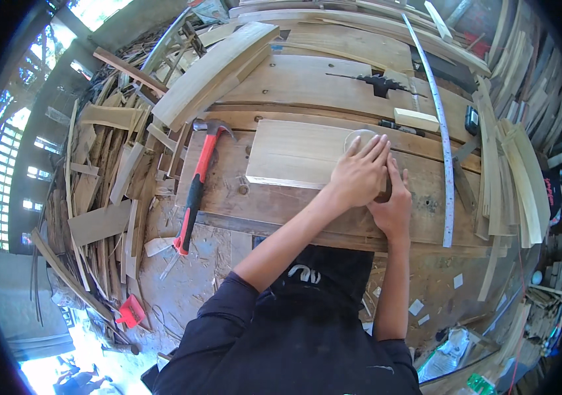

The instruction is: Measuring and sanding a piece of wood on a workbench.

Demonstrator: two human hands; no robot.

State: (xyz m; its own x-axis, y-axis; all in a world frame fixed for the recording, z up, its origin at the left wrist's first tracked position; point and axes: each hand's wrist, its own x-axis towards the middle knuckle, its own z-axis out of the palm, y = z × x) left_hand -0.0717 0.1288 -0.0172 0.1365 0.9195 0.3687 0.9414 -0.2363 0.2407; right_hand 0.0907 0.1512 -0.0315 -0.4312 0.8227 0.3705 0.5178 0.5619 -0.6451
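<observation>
A thick pale wooden board (294,153) lies flat on the workbench before me. My left hand (360,170) rests across its right end, fingers stretched out and lying flat. From beneath those fingertips shows part of a round, pale disc (358,136); the rest is covered. My right hand (393,203) is against the board's right end, close beside the left, with its visible fingers extended upward. A brownish patch shows between the two hands, but I cannot make out what it is. A claw hammer (197,181) with a red and black handle lies left of the board.
The wooden workbench (228,204) has a dark jagged cutout (381,84) farther back. A long white measuring strip (440,125) crosses its right side. A small pale block (416,120) sits behind my hands. A thick beam (218,72) lies at back left; scrap wood (96,178) is piled left.
</observation>
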